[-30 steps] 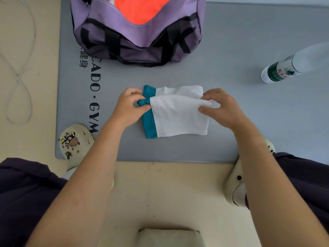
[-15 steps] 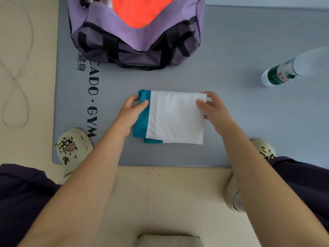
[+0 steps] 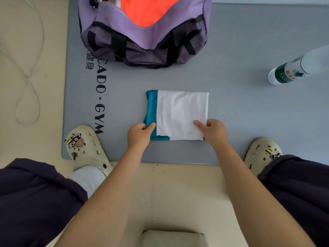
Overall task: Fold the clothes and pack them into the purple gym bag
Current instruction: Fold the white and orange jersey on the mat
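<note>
- Fingers of the left hand curl round the near left corner of the folded garment, thumb on top of the teal band, pinching it.
- Fingers of the right hand pinch the near right corner of the same garment, thumb lying on the white cloth.
- Between the two hands the garment lies flat on the grey mat as a neat rectangle: smooth white fabric, faintly creased, with a teal strip down its left edge and a sliver of teal at the near edge.
- Beyond the hands, well apart from the garment, the purple gym bag sits on the mat with its mouth open; it is soft woven fabric with black webbing straps, and bright orange cloth shows inside.
- Left of the left hand, black lettering on the mat reads "CADO · GYM", with Chinese characters above it that are partly hidden by the bag.
- Far right of the right hand a clear plastic bottle lies on its side; its green label carries red and white writing too small to read.
- Cream foam clogs with small charms flank the hands, one on each side at the mat's near edge.
</note>
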Demonstrator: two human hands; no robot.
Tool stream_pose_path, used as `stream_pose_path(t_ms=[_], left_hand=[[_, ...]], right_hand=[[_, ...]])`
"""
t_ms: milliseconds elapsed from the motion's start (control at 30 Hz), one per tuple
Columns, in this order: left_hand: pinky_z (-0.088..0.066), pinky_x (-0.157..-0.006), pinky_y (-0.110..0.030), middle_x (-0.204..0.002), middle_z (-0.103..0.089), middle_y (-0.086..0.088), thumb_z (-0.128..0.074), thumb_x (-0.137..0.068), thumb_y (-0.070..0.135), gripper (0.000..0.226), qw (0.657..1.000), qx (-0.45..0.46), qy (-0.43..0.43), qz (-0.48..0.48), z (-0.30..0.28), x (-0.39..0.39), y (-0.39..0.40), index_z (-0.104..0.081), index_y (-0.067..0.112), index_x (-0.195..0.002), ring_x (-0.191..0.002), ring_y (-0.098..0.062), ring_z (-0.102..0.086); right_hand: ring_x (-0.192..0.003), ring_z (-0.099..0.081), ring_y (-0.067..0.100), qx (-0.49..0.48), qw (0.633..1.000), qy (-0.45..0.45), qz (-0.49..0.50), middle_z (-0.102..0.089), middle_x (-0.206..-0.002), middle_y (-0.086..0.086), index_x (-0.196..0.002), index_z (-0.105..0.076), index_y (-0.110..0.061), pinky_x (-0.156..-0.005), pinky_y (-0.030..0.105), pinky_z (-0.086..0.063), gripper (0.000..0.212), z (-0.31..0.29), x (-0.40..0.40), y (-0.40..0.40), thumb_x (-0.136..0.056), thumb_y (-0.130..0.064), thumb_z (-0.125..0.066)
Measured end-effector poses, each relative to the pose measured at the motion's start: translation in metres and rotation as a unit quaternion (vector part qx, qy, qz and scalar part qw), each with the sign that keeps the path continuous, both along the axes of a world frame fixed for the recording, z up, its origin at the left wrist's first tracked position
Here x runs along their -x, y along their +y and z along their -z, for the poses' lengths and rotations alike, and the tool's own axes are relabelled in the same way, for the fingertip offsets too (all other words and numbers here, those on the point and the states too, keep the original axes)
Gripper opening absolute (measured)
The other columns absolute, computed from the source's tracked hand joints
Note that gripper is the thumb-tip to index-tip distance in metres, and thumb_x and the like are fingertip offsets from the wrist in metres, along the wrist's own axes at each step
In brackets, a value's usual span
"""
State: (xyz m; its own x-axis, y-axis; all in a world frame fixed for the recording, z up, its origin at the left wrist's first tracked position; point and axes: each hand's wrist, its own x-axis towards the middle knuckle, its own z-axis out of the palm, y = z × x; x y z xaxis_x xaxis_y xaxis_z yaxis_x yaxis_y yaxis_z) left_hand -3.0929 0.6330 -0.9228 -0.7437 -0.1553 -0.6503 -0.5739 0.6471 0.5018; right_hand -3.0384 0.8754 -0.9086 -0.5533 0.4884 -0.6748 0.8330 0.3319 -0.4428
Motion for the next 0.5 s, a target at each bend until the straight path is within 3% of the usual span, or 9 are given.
stream_pose_path(t_ms=[67,133,200,300,367,433,500], left_hand=[[-0.037,-0.055,-0.031,-0.062,-0.048,-0.008,-0.069,-0.085,0.043,0.047,0.998,0.033,-0.037,0.044,-0.003,0.004,-0.007,-0.041,0.012,-0.063,-0.062,-0.027,-0.055],[-0.038,-0.056,-0.028,-0.069,-0.049,0.0,-0.07,-0.08,0.052,0.047,0.991,0.095,-0.005,0.092,-0.008,0.01,-0.011,-0.047,0.014,-0.066,-0.064,-0.021,-0.051],[-0.047,-0.068,-0.033,-0.094,-0.051,0.003,-0.067,-0.075,0.063,0.051,0.992,0.1,0.035,0.068,-0.012,0.019,-0.005,-0.054,0.016,-0.09,-0.081,-0.019,-0.053],[-0.051,-0.075,-0.036,-0.11,-0.054,0.001,-0.07,-0.072,0.063,0.063,0.999,0.05,0.013,-0.002,-0.017,0.032,0.018,-0.048,0.017,-0.109,-0.092,-0.021,-0.058],[-0.049,-0.067,-0.032,-0.11,-0.057,0.0,-0.077,-0.069,0.058,0.069,0.995,-0.022,-0.063,-0.07,-0.017,0.035,0.035,-0.045,0.016,-0.112,-0.087,-0.018,-0.059],[-0.052,-0.072,-0.033,-0.111,-0.058,-0.001,-0.084,-0.065,0.052,0.077,0.98,-0.081,-0.127,-0.13,-0.018,0.034,0.046,-0.047,0.012,-0.119,-0.092,-0.021,-0.061],[-0.054,-0.074,-0.034,-0.108,-0.064,-0.001,-0.087,-0.064,0.045,0.068,0.97,-0.11,-0.149,-0.159,-0.017,0.036,0.048,-0.055,0.011,-0.114,-0.09,-0.022,-0.064]], right_hand=[[-0.062,-0.06,0.029,0.02,1.0,-0.009,-0.011,-0.057,-0.066,0.008,-0.066,-0.046,-0.01,-0.055,0.039,-0.05,0.045,-0.002,0.002,0.006,-0.083,-0.042,-0.073],[-0.065,-0.056,0.024,-0.005,0.999,-0.02,-0.026,-0.056,-0.07,0.003,-0.071,-0.046,-0.013,-0.052,0.032,-0.039,0.043,-0.004,0.004,0.012,-0.081,-0.045,-0.073],[-0.075,-0.054,0.021,-0.02,1.0,-0.009,-0.004,-0.056,-0.085,0.0,-0.092,-0.05,-0.012,-0.059,0.031,-0.037,0.046,-0.005,0.007,0.012,-0.08,-0.05,-0.073],[-0.082,-0.052,0.019,0.013,0.997,0.018,0.068,-0.052,-0.099,0.0,-0.111,-0.046,-0.009,-0.062,0.028,-0.038,0.058,-0.003,0.019,0.001,-0.08,-0.051,-0.072],[-0.079,-0.052,0.019,0.04,0.994,0.01,0.101,-0.054,-0.096,0.0,-0.11,-0.049,-0.008,-0.057,0.027,-0.036,0.056,0.001,0.025,-0.01,-0.08,-0.049,-0.073],[-0.08,-0.055,0.021,0.057,0.992,-0.007,0.113,-0.058,-0.089,0.0,-0.103,-0.056,-0.008,-0.064,0.028,-0.039,0.05,0.005,0.027,-0.016,-0.079,-0.047,-0.075],[-0.08,-0.061,0.02,0.094,0.986,-0.007,0.135,-0.063,-0.083,-0.002,-0.091,-0.061,-0.011,-0.068,0.031,-0.046,0.043,0.008,0.027,-0.017,-0.076,-0.047,-0.078]])
